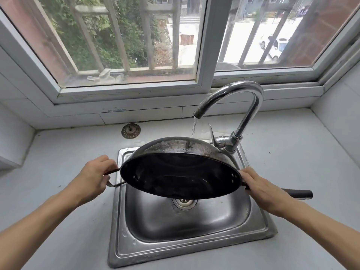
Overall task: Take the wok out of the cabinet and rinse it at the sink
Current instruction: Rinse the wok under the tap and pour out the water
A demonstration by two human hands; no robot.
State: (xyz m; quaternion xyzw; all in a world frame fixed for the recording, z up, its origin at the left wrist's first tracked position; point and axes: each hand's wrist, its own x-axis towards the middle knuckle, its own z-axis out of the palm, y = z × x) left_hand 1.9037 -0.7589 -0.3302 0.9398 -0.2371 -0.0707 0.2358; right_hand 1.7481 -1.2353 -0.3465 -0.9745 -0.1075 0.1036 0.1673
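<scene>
At the left of centre, the left hand [93, 176] is curled around the wire loop handle [115, 178] on the wok's left side. The wok [180, 175] fills the middle of the frame, held above the steel sink [175, 248] and tipped so its dark inside faces the camera and its stained outer wall faces up. Above and slightly right, the curved chrome faucet [241, 98] lets a thin stream of water [194, 126] fall onto the wok's upturned back. Up and left of the sink, a round strainer plug [131, 130] lies on the grey counter [58, 152]. At the right, the right hand [261, 189] grips the long dark handle [298, 193], whose end sticks out past the wrist.
</scene>
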